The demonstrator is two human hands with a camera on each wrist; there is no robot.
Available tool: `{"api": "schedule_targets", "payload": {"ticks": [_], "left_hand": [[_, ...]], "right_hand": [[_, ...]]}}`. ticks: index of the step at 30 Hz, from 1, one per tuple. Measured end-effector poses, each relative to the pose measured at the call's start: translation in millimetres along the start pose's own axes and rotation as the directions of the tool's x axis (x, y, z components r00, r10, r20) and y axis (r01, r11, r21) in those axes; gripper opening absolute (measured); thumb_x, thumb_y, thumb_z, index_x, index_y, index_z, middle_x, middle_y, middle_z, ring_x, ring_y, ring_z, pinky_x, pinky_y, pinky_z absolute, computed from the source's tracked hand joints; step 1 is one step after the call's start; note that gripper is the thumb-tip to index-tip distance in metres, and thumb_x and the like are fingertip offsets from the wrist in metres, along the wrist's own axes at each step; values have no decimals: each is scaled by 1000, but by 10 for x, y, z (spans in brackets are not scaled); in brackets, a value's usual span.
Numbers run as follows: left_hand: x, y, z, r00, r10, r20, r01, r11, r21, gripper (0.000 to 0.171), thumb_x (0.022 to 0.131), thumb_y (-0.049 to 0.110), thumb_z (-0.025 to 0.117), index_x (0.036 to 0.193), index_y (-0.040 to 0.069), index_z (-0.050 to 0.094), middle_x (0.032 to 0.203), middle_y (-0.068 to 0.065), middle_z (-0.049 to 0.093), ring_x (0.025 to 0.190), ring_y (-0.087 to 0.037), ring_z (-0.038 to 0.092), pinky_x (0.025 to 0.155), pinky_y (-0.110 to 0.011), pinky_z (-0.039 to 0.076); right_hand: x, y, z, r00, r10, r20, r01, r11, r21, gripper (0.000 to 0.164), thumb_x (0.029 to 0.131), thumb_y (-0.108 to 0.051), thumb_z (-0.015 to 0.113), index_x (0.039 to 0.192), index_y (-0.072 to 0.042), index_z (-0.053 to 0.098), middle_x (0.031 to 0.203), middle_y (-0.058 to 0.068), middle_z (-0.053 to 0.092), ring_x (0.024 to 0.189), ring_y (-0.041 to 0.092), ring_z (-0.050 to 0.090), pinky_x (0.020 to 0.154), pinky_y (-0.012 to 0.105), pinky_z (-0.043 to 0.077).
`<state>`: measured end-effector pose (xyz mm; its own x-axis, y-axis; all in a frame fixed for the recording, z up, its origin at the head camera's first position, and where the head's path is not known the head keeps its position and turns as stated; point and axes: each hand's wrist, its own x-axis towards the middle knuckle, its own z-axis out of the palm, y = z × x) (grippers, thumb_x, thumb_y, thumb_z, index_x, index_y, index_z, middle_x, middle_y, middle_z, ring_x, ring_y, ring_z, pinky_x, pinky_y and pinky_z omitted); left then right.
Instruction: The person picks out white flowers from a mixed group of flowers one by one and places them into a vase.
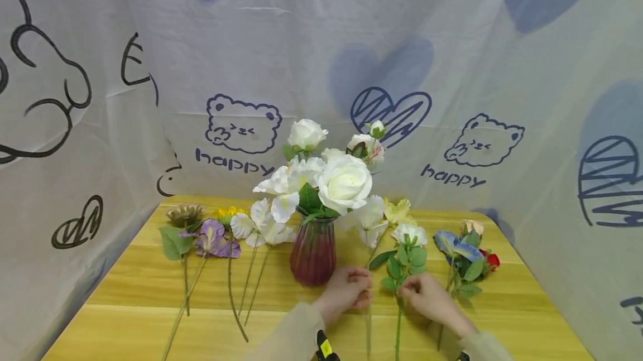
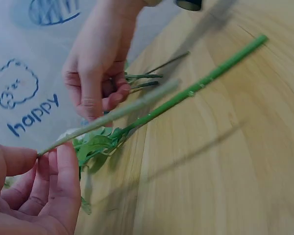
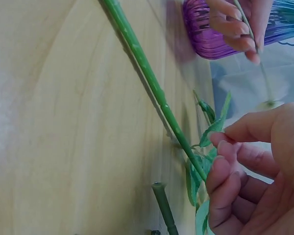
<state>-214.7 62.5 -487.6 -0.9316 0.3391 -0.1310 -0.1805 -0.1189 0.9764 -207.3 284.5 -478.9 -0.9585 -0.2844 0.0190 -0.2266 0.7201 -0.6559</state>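
My left hand (image 1: 348, 294) pinches a thin pale green flower stem (image 2: 112, 113) between thumb and fingers, just right of the vase. A white flower (image 1: 370, 217) with broad petals tops that stem. My right hand (image 1: 429, 297) is at the leaves of a white flower with a thick green stem (image 3: 154, 90). Its thumb and fingertips come together at a leaf (image 3: 213, 131); whether they grip it cannot be told. The ribbed dark red glass vase (image 1: 313, 255) stands upright, holding several white flowers, including a large rose (image 1: 345, 183).
Left of the vase lie a purple flower (image 1: 213, 238), a yellow flower (image 1: 227, 214), a brownish flower (image 1: 185, 215) and white flowers (image 1: 261, 227). On the right are a blue flower (image 1: 459, 246) and a red flower (image 1: 492, 261). A printed cloth (image 1: 311, 48) hangs behind the wooden table (image 1: 125, 327).
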Motion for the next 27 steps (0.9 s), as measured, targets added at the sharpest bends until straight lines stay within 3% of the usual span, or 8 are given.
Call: {"api": "schedule_targets", "payload": {"ticks": [4, 7, 9, 12, 18, 24, 27], "left_hand": [[-69, 68, 9, 997, 74, 14, -75, 994, 75, 19, 88, 7, 61, 104, -2, 62, 85, -2, 58, 70, -16, 62, 58, -29, 56], [-126, 140, -1, 990, 135, 35, -139, 976, 167, 16, 89, 9, 62, 102, -1, 62, 86, -2, 58, 71, -16, 62, 58, -33, 57], [-168, 201, -10, 982, 182, 53, -190, 955, 229, 14, 90, 10, 62, 101, 1, 62, 87, -2, 58, 71, -17, 62, 58, -34, 57], [-235, 305, -22, 960, 262, 95, -279, 903, 326, 12, 91, 9, 61, 103, 6, 61, 88, -1, 58, 71, -16, 61, 57, -30, 56], [-350, 501, -18, 881, 441, 173, -467, 745, 477, 19, 92, 12, 60, 110, 15, 60, 90, 4, 60, 78, -7, 58, 63, -20, 52], [-487, 720, 29, 816, 533, 225, -569, 667, 481, 21, 95, 19, 57, 115, 13, 59, 95, 5, 62, 82, -5, 58, 67, -18, 53], [-561, 833, 34, 762, 605, 231, -629, 608, 484, 21, 97, 24, 53, 114, 13, 60, 96, 4, 63, 82, -5, 59, 66, -16, 52]], "right_hand": [[-12, -12, -20, 998, 28, -61, -28, 1000, 1, 13, 90, -16, 62, 82, -9, 71, 62, -3, 59, 47, 6, 42, 41, 21, 37], [-23, -22, -34, 995, 46, -93, -47, 999, -5, 13, 90, -18, 63, 84, -10, 72, 60, -4, 59, 46, 6, 41, 40, 20, 35], [-31, -30, -40, 993, 44, -108, -45, 999, -8, 13, 89, -19, 64, 84, -10, 72, 60, -4, 58, 46, 6, 41, 41, 20, 35], [-41, -43, -47, 991, 37, -130, -38, 999, -3, 13, 89, -20, 64, 85, -10, 72, 60, -3, 59, 47, 6, 43, 42, 21, 37], [-37, -88, -41, 986, 44, -159, -43, 999, 13, 14, 89, -19, 65, 90, -7, 72, 64, -2, 63, 49, 7, 44, 43, 21, 38], [-34, -194, -24, 978, 3, -207, -4, 1000, -3, 12, 86, -12, 67, 95, -4, 70, 56, -3, 52, 44, 4, 37, 41, 19, 32], [-26, -265, -13, 971, -34, -235, 32, 999, -9, 10, 85, -8, 68, 94, -4, 69, 54, -4, 47, 44, 3, 35, 41, 18, 29]]}}
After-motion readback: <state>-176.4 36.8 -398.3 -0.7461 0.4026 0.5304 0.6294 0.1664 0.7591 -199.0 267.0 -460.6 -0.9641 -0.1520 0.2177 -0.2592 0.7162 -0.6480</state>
